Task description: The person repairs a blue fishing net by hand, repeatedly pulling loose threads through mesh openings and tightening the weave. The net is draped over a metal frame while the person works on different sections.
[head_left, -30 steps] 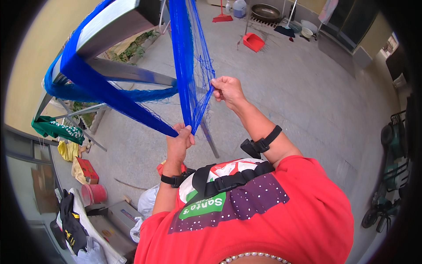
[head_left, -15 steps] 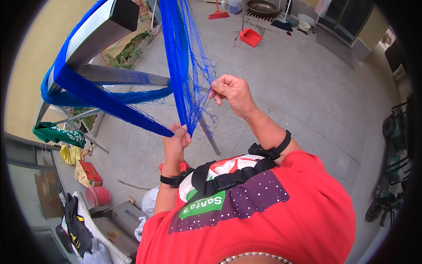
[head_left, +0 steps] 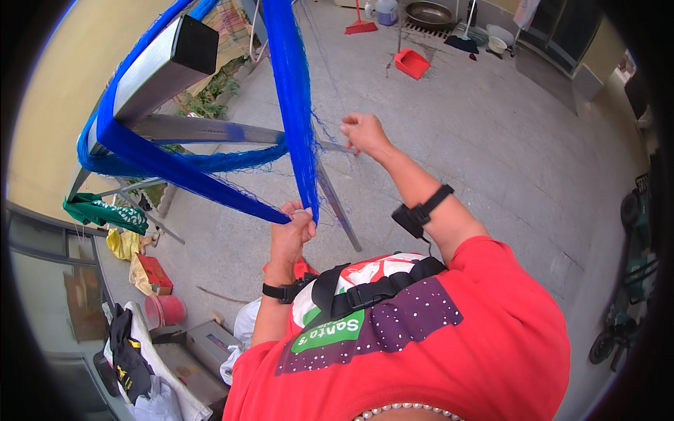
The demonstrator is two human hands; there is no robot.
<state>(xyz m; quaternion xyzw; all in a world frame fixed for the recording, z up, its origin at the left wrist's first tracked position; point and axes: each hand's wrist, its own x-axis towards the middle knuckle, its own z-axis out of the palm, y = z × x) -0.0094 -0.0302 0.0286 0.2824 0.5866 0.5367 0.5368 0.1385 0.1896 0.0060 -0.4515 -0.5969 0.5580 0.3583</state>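
Note:
A bright blue skein of thin thread (head_left: 289, 91) hangs over a grey metal frame (head_left: 158, 70) and loops down toward me. My left hand (head_left: 293, 228) is closed round the lowest bend of the skein, drawing it into a V. To the right of the strands, my right hand (head_left: 365, 135) is raised with its fingers pinched together. Loose wisps curl off the skein's right side near those fingertips. What the fingertips hold, if anything, is too fine to make out. A second blue loop (head_left: 189, 163) lies round the frame behind.
A green cloth (head_left: 105, 212) hangs on the frame's left part. At lower left are a pink bucket (head_left: 165, 310), a red box (head_left: 154, 274) and a grey box (head_left: 210, 344). A red dustpan (head_left: 412, 64) and a metal basin (head_left: 428, 14) are farther off; green wheeled equipment (head_left: 635, 274) lines the right.
The fan of loose strands between my right hand and the skein has mostly collapsed, and the skein hangs narrower. My right hand has shifted slightly up; my left keeps its grip.

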